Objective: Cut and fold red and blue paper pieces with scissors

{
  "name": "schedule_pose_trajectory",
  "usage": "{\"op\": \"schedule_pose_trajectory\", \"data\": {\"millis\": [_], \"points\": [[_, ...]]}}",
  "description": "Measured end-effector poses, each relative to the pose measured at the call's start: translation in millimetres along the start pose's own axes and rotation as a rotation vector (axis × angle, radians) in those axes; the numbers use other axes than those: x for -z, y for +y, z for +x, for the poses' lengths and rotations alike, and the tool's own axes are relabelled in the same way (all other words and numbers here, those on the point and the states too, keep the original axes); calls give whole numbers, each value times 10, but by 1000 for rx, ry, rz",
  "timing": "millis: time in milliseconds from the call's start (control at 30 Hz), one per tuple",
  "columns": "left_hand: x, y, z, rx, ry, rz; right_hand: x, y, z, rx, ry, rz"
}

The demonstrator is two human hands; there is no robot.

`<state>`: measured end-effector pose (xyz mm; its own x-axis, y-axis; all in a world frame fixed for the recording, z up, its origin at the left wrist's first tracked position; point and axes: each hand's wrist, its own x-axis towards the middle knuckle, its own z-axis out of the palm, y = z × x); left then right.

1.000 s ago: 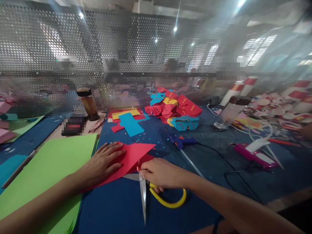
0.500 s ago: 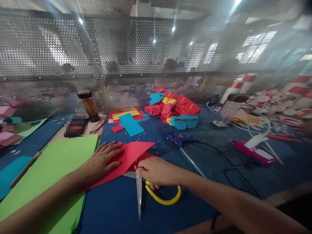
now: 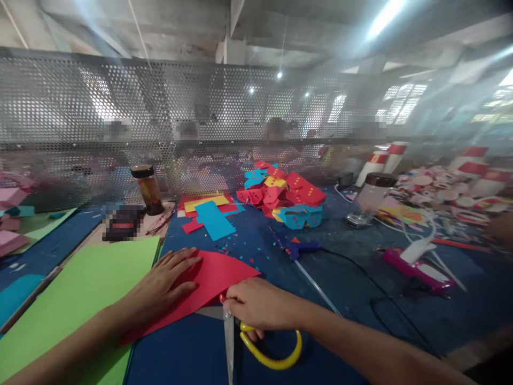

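Note:
A sheet of red paper [image 3: 220, 270] lies partly over a stack of light green paper [image 3: 80, 289] and partly on the blue tabletop. My left hand [image 3: 172, 275] rests on the red sheet with its fingers spread. At the sheet's right edge, my right hand [image 3: 256, 302] is closed around a pair of scissors [image 3: 229, 342]. Their blades point down toward me, and a yellow handle loop [image 3: 276, 366] hangs below my palm. The thumb and forefinger are against the sheet's lower right edge; whether they pinch the paper is hidden.
Beyond the paper lie blue, yellow and red cut strips [image 3: 216, 219] and a heap of folded paper pieces [image 3: 288, 195]. A blue glue gun [image 3: 296, 247] with a cord lies to the right. Jars [image 3: 147, 190] and a purple tool [image 3: 417, 270] stand or lie farther off.
My view has tilted up, so the table sits lower in the picture. The red sheet's right part, raised and bent before, now lies flatter, its tip by my right hand.

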<state>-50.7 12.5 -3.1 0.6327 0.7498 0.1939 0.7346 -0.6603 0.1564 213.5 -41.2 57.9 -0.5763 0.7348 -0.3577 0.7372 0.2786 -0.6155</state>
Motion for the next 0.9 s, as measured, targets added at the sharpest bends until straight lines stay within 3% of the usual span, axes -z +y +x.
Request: {"op": "schedule_pose_trajectory", "data": {"millis": [167,433,600,900], "points": [[-73,-130,51,93,102,35,-12,14,-8,10,20,-54],[13,-357,333,83,13,7,14,-34,-44,30,36,-152],[71,-320,392,51,-38,-72,25,-29,-39,46,44,-204],[176,-201,532,144,-76,-275,27,27,-11,57,-4,-160]]}}
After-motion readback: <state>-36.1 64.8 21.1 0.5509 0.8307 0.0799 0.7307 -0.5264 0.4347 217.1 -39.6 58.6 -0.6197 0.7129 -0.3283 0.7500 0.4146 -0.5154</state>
